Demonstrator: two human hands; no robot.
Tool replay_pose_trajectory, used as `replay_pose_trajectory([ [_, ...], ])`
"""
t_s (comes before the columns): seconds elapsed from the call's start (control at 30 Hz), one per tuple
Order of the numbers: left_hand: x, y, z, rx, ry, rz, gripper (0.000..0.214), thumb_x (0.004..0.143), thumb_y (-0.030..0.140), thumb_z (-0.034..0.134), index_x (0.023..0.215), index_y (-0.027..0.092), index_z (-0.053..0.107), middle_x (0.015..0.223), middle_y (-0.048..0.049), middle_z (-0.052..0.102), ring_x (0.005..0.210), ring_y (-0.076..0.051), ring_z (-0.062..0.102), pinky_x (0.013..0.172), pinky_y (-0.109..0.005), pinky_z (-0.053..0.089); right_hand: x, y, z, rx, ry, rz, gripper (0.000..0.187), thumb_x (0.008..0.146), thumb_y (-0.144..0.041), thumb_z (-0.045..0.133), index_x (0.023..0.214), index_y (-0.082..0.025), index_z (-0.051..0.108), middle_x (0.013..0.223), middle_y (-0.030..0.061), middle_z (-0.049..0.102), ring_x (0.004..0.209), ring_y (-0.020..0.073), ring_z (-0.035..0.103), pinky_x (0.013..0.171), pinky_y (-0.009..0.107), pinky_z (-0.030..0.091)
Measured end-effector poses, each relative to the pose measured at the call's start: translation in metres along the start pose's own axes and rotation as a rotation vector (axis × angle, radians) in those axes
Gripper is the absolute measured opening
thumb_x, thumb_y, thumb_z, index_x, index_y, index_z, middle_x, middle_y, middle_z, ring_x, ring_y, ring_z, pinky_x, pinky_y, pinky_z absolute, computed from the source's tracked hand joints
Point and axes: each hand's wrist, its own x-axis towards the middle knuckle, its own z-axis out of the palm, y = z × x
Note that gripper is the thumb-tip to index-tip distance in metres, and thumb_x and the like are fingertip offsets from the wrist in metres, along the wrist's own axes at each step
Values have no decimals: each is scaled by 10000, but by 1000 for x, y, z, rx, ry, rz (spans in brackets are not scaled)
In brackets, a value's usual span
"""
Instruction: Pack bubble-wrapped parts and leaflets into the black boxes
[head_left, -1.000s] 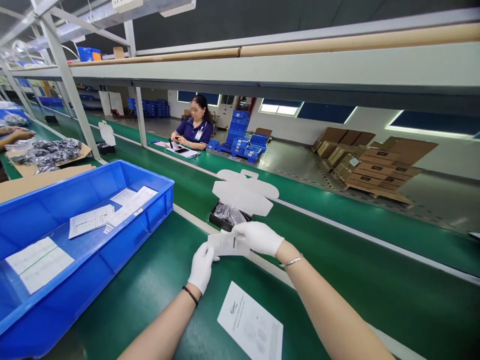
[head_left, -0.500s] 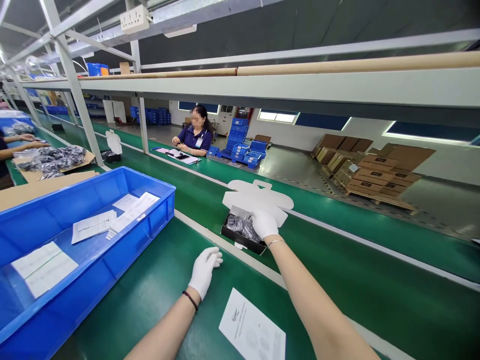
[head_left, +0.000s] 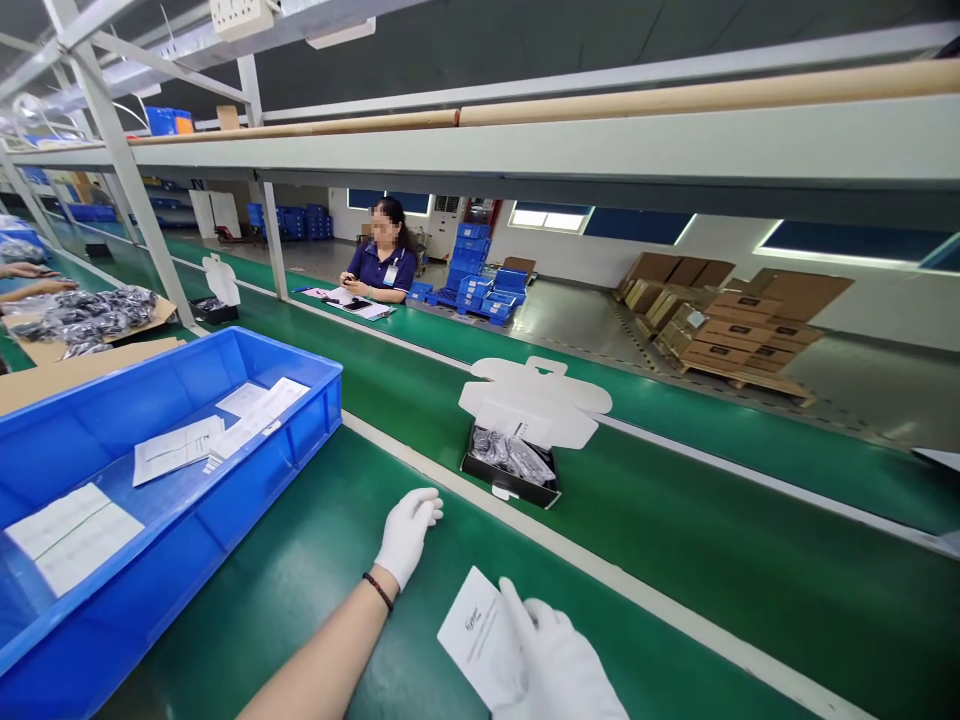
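My left hand [head_left: 407,535], in a white glove, rests on the green work surface with fingers loosely bent and nothing in it. To its right, my right hand [head_left: 559,655], also gloved, grips the right side of a white printed booklet [head_left: 480,635], thumb along its edge. The hand covers much of the booklet. Beyond both hands, a black box [head_left: 525,490] stands on the green belt, its white lid [head_left: 536,397] folded back. Items in clear plastic bags [head_left: 514,455] fill the box. No hand touches it.
At the left stands a blue bin [head_left: 281,455] with several white papers [head_left: 176,450]. Bagged parts [head_left: 90,315] lie on cardboard behind it. Another open box [head_left: 216,308] sits farther along the belt. A person [head_left: 382,260] sits across the belt; a shelf beam [head_left: 480,150] runs overhead.
My right hand has left the box and come down to the booklet, which has shifted slightly. The box has moved a little to the right. My left hand has hardly moved.
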Motion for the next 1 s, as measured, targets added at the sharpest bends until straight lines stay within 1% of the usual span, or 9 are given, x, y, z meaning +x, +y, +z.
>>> replay_pose_trajectory([
  [0.1,-4,-3,0,82,-50,4,211,795,220,714,987,136,732,962,-131,735,820,-227,677,782,-344,506,3,2,-1,84,-2,86,1066,415,-297,737,1439,-134,490,1208,202,591,1100,394,572,951,452,475],
  [0.23,-11,-5,-1,164,-169,22,204,810,236,695,995,163,741,973,-113,742,859,-228,685,835,-350,514,6,10,-5,317,30,67,473,684,-295,552,1143,-240,646,1153,106,641,1029,281,630,876,372,502],
  [0.3,-14,-6,0,177,-217,31,207,810,253,703,997,177,747,978,-106,743,882,-229,687,853,-348,517,7,16,-3,379,61,56,297,806,-334,446,1024,-278,640,1079,65,679,972,267,651,837,385,510],
  [0.53,-18,-4,1,238,-308,70,273,861,282,650,1106,196,735,1050,-108,737,952,-246,684,949,-392,503,10,35,-4,494,332,95,449,905,-557,297,1014,-281,633,1181,92,688,1067,309,638,922,446,504],
  [0.63,-24,3,4,283,-321,124,375,841,194,626,1205,238,705,1146,-98,716,1030,-257,664,1018,-429,473,7,35,-9,621,340,163,428,900,-573,292,965,-287,604,1049,75,719,930,285,670,810,405,535],
  [0.7,-33,9,9,355,-390,174,499,785,133,659,1264,271,678,1284,-96,657,1185,-286,596,1093,-458,413,4,30,-11,687,301,112,403,897,-570,314,901,-279,592,968,64,719,893,270,667,786,376,532],
  [0.77,-44,15,16,425,-504,205,450,774,143,692,1199,288,722,1395,-92,580,1324,-313,488,1159,-484,328,2,23,-11,707,240,22,379,900,-556,337,838,-272,580,874,48,704,836,256,656,769,364,524],
  [0.87,-53,18,24,466,-665,182,139,816,248,701,896,272,812,1429,-87,552,1398,-333,402,1192,-496,265,2,16,-12,692,171,-70,380,926,-529,334,791,-262,569,790,31,677,772,239,638,739,357,516],
  [1.0,-55,19,18,424,-575,204,146,815,345,693,814,245,799,1429,-86,556,1358,-327,454,1179,-474,306,-8,27,-23,625,275,-48,377,954,-463,357,959,-236,659,1034,50,721,965,227,655,892,343,498],
])
